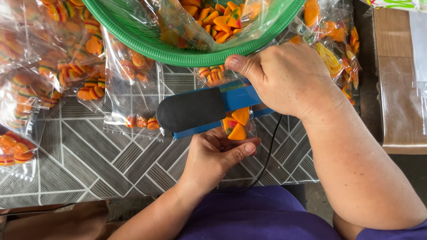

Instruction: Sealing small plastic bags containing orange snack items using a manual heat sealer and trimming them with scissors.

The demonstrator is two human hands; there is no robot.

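A person's right hand [287,78] pressed palm-down on the blue arm of a tabletop heat sealer with a black padded handle [200,109], fingers curled over the bar and thumb stretched along its far edge. The left hand [213,155] lay just below, palm up, fingers loosely bent and thumb nipping the lower end of a small clear plastic bag of orange, wedge-shaped gummy sweets [236,124], whose upper part lay under the sealer arm.

A round green plastic basket with a ribbed, slotted wall [147,44] crowded the far side, its rim just beyond the right thumb; inside it sat a large crinkled clear bag of loose orange sweets [213,18]. To the left, glossy sealed packets of round striped burger-shaped sweets [84,80] were heaped close together, one lying just beside the black handle. More filled packets [333,49] were piled behind the right wrist. A thin black cord [271,146] ran from under the sealer toward the person's purple shirt. Everything rested on a grey tablecloth printed with a geometric line pattern [89,164].
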